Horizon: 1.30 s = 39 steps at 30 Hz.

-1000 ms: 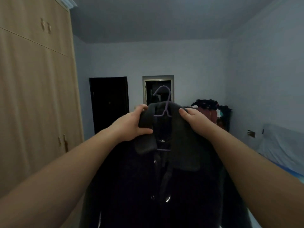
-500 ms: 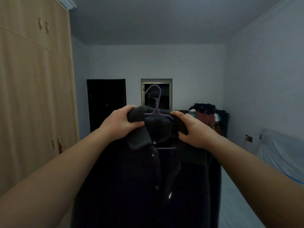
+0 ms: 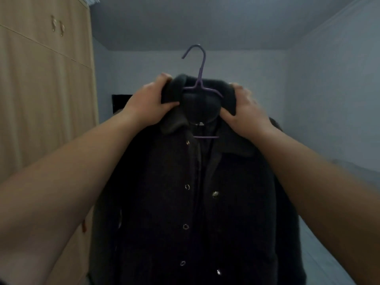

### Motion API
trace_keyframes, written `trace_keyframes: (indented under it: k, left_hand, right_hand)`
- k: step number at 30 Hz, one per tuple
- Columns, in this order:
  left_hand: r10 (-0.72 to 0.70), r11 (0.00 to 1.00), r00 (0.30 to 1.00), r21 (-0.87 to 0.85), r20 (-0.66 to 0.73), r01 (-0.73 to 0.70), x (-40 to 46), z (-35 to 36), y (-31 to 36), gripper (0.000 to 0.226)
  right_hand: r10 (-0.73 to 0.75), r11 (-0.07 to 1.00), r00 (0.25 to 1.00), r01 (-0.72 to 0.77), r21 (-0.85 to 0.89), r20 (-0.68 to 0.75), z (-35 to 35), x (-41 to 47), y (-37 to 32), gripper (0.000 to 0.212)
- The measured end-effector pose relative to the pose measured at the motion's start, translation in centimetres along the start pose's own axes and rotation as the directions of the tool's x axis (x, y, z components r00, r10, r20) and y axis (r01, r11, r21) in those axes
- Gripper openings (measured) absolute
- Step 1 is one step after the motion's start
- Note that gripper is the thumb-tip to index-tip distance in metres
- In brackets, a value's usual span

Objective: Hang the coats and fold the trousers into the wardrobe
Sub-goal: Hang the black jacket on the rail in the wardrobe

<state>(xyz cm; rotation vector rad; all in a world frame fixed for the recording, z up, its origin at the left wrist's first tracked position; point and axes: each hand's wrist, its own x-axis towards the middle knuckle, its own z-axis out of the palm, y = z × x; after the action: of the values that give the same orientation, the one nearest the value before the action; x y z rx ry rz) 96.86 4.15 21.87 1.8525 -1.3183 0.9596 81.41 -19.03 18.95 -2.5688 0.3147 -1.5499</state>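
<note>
Coat raised on its hanger

Coat (image 3: 195, 192) now rides higher than a moment ago, purple hanger (image 3: 199, 79) hook clear above the collar. Left hand (image 3: 153, 101) and right hand (image 3: 243, 112) each grip the collar. Wardrobe (image 3: 41, 99) stands shut beside the coat; hanging comes next.

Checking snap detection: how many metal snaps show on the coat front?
6 on the coat: four down the left placket, two right. More may hide below the frame.

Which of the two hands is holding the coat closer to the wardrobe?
The left hand. Its grip is on the coat collar on the side next to the wooden wardrobe; the right hand grips the collar's far side.
</note>
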Motion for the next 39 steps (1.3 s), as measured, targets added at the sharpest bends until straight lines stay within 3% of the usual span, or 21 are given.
trace_keyframes:
  k: [2, 5, 7, 11, 14, 17, 19, 23, 27, 31, 36, 39]
  left_hand:
    - [-0.029, 1.0, 0.999, -0.004, -0.016, 0.029, 0.1, 0.2, -1.1, 0.05]
    - [-0.083, 0.996, 0.996, -0.014, -0.019, 0.083, -0.3, 0.2, -2.6, 0.049]
    - [-0.101, 0.994, 0.995, -0.032, -0.016, 0.1, -0.6, 0.4, -3.1, 0.051]
    - [-0.116, 0.99, 0.993, -0.083, -0.008, 0.115, -0.9, 0.9, -3.1, 0.049]
    - [-0.129, 0.984, 0.991, -0.121, 0.025, 0.131, -1.1, 1.5, -2.6, 0.047]
    - [-0.108, 0.984, 0.993, -0.136, 0.052, 0.114, -1.3, 2.0, -1.8, 0.047]
    - [-0.095, 0.985, 0.993, -0.139, 0.066, 0.103, -1.4, 1.9, -1.3, 0.048]
    - [-0.074, 0.985, 0.991, -0.147, 0.113, 0.091, -1.4, 1.5, -0.6, 0.05]
    - [-0.021, 0.997, 0.996, -0.072, 0.082, 0.027, -1.7, 0.9, 0.0, 0.056]
    - [-0.052, 0.999, 0.993, 0.004, 0.107, 0.052, -2.5, 0.0, -0.7, 0.06]
    - [-0.07, 0.998, 0.987, 0.006, 0.148, 0.07, -4.7, 0.9, -1.1, 0.063]
    - [-0.082, 0.997, 0.987, 0.02, 0.135, 0.08, -5.8, 0.9, -1.4, 0.058]
  right_hand:
    - [-0.066, 0.989, 0.992, 0.05, 0.142, 0.109, -0.4, 0.2, 0.5, 0.081]
    - [-0.123, 0.933, 0.949, 0.011, 0.359, 0.291, -1.5, -0.5, 2.4, 0.086]
    - [-0.135, 0.946, 0.92, 0.008, 0.325, 0.369, -1.8, -1.0, 3.7, 0.093]
    - [-0.177, 0.984, 0.898, 0.169, 0.056, 0.402, -1.8, -1.7, 4.8, 0.11]
    - [-0.174, 0.959, 0.919, 0.239, -0.15, 0.354, -0.7, -2.6, 4.0, 0.119]
    - [-0.095, 0.989, 0.953, 0.123, -0.082, 0.288, 0.3, -3.0, 3.2, 0.12]
    - [-0.057, 0.998, 0.967, 0.065, -0.026, 0.247, 0.8, -3.2, 3.2, 0.111]
    - [0.016, 0.996, 0.994, -0.007, -0.085, 0.104, 0.8, -2.1, 2.4, 0.082]
    - [-0.021, 1.0, 0.998, 0.022, -0.01, 0.059, -0.4, -0.1, 0.4, 0.069]
    - [-0.019, 0.995, 0.967, -0.006, 0.095, 0.256, -1.2, 0.0, 0.3, 0.063]
    - [-0.079, 0.977, 0.852, -0.036, 0.208, 0.518, -1.6, -2.6, 1.4, 0.099]
    - [-0.152, 0.947, 0.811, -0.045, 0.319, 0.565, -1.5, -3.7, 1.2, 0.097]
